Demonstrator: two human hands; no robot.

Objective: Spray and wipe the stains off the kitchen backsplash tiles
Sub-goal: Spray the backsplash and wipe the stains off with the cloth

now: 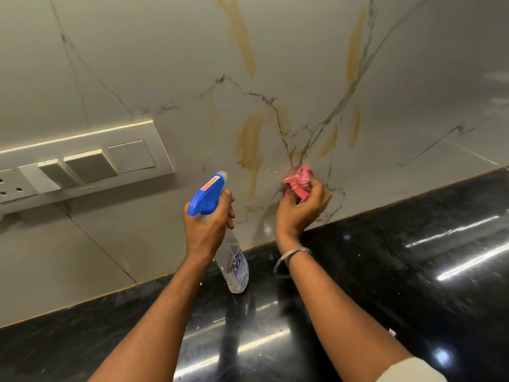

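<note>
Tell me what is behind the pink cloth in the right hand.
The pink cloth, bunched in the right hand, presses on the marble-look backsplash. Yellowish stains and grey veins show around it. Whether a stain lies under the cloth is hidden.

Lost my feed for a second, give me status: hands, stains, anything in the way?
Left hand gripping sprayer, nozzle toward tiles. Right hand holds pink cloth at the wall. Yellow stains unwiped. Switch panel off left, clear.
</note>
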